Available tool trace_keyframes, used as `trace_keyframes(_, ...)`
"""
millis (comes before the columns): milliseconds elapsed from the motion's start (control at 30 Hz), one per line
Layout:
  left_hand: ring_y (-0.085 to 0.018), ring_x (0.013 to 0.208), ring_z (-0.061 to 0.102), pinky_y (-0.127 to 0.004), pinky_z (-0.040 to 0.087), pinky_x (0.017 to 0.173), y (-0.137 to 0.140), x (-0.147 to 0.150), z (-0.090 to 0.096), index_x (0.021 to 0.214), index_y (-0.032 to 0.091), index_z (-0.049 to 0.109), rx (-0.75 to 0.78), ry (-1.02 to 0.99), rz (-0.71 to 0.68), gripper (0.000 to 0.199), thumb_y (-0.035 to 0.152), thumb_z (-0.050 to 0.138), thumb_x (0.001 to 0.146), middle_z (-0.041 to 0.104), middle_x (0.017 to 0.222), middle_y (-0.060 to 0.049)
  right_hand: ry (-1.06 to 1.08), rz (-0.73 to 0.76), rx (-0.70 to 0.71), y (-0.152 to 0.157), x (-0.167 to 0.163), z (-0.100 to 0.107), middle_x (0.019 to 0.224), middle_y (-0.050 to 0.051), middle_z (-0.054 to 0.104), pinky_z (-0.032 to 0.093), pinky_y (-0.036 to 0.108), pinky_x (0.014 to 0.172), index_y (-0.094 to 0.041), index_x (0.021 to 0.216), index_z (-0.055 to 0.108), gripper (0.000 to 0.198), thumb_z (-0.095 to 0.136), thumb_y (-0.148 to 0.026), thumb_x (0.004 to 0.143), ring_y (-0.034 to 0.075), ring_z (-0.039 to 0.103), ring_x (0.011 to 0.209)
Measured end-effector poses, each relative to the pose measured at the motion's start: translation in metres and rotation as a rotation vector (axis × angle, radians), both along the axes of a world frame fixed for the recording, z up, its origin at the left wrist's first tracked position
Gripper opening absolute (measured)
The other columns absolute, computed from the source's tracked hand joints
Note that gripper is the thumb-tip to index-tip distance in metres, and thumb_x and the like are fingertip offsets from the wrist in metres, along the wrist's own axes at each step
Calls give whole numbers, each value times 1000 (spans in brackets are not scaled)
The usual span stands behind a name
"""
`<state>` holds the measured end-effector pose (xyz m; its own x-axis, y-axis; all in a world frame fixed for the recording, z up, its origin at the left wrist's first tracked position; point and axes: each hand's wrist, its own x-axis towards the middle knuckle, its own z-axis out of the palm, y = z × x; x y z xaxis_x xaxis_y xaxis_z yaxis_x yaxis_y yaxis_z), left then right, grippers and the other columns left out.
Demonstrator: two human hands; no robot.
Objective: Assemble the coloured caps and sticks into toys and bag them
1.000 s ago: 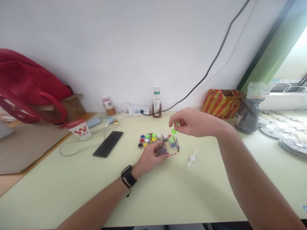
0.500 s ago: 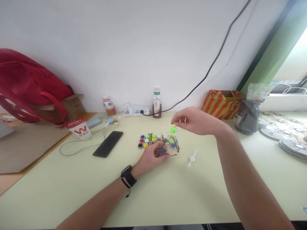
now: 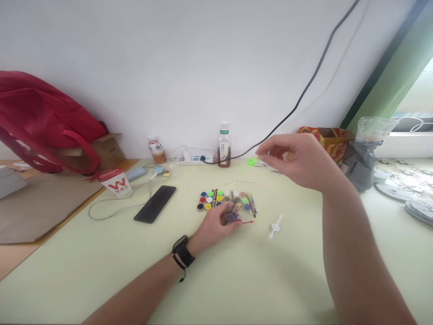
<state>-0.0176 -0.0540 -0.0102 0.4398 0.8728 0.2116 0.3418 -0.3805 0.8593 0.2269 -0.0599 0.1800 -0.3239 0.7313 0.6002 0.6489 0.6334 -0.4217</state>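
My right hand is raised above the table, thumb and fingers pinched on a bright green plastic arrow piece, blurred by motion. My left hand rests near the table's middle, its fingers curled round a small bundle of dark and blue pieces, partly hidden by the hand. Just beyond its thumb a red arrow sticks out. Behind that hand lie rows of small coloured round pieces and a bunch of thin coloured arrows. A white arrow on a round base lies to the right.
A black phone, a white-and-red box and a grey cable lie to the left. Along the wall stand a tea bottle, another bottle and a power strip. A striped bag and grey bag stand right.
My right hand has risen and moved right, away from the coloured pieces, carrying the green arrow piece with it. The left hand keeps its place and hold. The view has shifted slightly.
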Motion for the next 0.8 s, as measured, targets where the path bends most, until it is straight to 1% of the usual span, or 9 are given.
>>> trace_keyframes(100, -20, 90, 66, -31, 57, 77, 0, 0, 1, 107, 19, 64, 9, 8, -3, 30, 38, 76, 87, 70, 101, -5, -16, 56, -55, -10, 3, 5, 88, 4, 75, 52, 32, 68, -23, 94, 77, 18, 67, -38, 92, 20, 67, 77)
trace_keyframes(200, -20, 90, 65, -31, 57, 78, -1, 0, 2, 106, 19, 64, 16, 4, -10, 29, 37, 76, 87, 69, 100, -5, -70, 58, -105, -15, 0, 6, 85, 4, 75, 51, 32, 66, -23, 92, 78, 18, 67, -38, 91, 19, 65, 74)
trace_keyframes(400, -19, 87, 64, -29, 57, 74, -3, -1, 2, 106, 20, 62, 31, 1, -22, 26, 35, 73, 88, 68, 97, -4, -187, 52, -196, -11, -18, -1, 76, 1, 70, 44, 29, 60, -22, 82, 75, 14, 66, -29, 89, 15, 60, 67)
trace_keyframes(500, -19, 87, 64, -29, 56, 74, -4, -1, 2, 107, 21, 61, 57, 12, -17, 26, 35, 73, 89, 68, 97, -4, -234, 33, -247, -11, -26, -5, 69, -1, 64, 38, 28, 55, -21, 75, 71, 18, 63, -26, 90, 13, 53, 60)
trace_keyframes(633, -18, 85, 62, -27, 54, 71, -4, -1, 1, 108, 21, 62, 84, 33, -15, 26, 36, 72, 89, 65, 94, -2, -272, -26, -247, -13, -34, -10, 62, -2, 54, 26, 28, 49, -20, 66, 62, 25, 58, -22, 90, 11, 40, 53)
trace_keyframes(700, -17, 82, 60, -26, 52, 68, -4, -1, 1, 108, 21, 62, 93, 44, -13, 26, 36, 71, 89, 65, 93, -2, -287, -61, -232, -11, -34, -11, 59, -2, 50, 23, 29, 48, -20, 63, 58, 26, 56, -18, 89, 10, 35, 51)
trace_keyframes(800, -16, 78, 57, -26, 50, 66, -5, -1, 3, 105, 20, 61, 109, 60, -16, 24, 35, 71, 89, 63, 91, -1, -276, -64, -219, -8, -30, -12, 59, -1, 50, 24, 29, 48, -20, 63, 58, 26, 55, -18, 89, 11, 37, 51)
